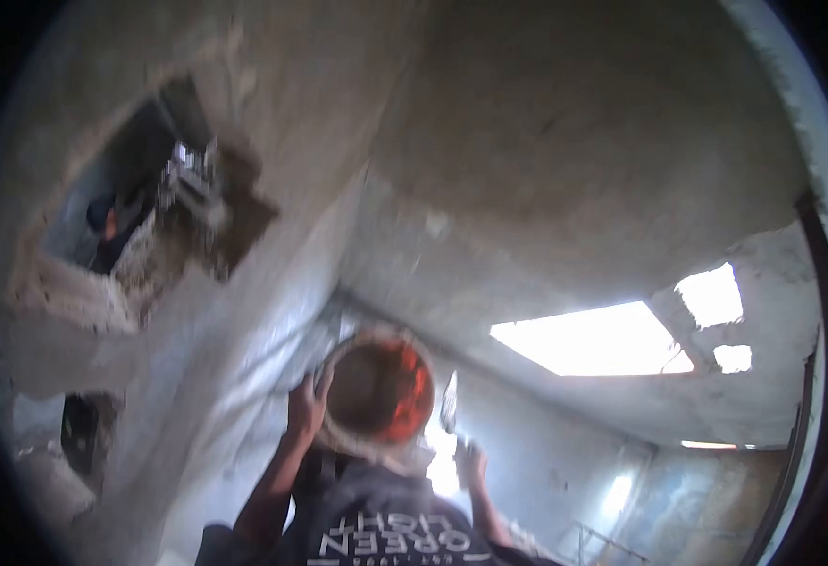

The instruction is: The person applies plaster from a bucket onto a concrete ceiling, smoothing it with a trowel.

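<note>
A round orange bucket, its inside coated with grey-brown material, is tilted so that its mouth faces the camera. My left hand is closed against the left side of its rim. To the right of the bucket, my right hand is raised with its fingers wrapped round the handle of a trowel. The trowel's pointed blade stands upward, apart from the bucket. Motion blurs the hands somewhat. Below the bucket shows my dark shirt with pale lettering.
A rough plastered wall rises at the left, with a broken opening. Through it, a person in a dark cap is visible. Another small hole lies lower. Bright openings show at the right, and a thin railing at the bottom right.
</note>
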A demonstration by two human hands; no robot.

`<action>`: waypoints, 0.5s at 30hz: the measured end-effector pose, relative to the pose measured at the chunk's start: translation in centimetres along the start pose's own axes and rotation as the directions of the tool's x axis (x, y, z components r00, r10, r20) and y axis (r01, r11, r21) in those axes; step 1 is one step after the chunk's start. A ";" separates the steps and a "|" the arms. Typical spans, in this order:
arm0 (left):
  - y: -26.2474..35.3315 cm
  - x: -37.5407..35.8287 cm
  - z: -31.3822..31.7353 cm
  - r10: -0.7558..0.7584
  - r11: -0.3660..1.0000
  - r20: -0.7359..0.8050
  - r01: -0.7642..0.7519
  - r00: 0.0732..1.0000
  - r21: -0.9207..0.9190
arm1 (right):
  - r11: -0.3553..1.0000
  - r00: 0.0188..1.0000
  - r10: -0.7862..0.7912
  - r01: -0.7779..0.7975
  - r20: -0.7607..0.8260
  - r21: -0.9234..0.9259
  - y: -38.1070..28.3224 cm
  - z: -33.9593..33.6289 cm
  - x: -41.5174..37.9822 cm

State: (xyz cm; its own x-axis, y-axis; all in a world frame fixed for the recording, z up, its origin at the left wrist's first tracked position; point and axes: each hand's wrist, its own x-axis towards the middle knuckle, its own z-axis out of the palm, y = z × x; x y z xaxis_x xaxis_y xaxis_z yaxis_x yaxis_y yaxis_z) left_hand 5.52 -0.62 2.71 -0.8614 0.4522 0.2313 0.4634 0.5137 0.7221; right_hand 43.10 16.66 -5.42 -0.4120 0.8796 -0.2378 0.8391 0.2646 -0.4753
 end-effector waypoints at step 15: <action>0.5 -2.0 -1.8 -0.125 0.987 0.080 0.133 0.989 -0.094 | 0.892 0.967 0.147 -0.221 0.210 0.395 -14.6 -5.8 2.7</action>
State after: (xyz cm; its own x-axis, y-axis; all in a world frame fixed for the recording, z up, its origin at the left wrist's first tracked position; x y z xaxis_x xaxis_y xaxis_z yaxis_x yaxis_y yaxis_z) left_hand 7.13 -2.59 3.76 -0.8932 0.4413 0.0861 0.3235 0.4980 0.8046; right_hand 31.80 17.48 5.81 -0.3494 0.8061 -0.4776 0.6991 -0.1151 -0.7057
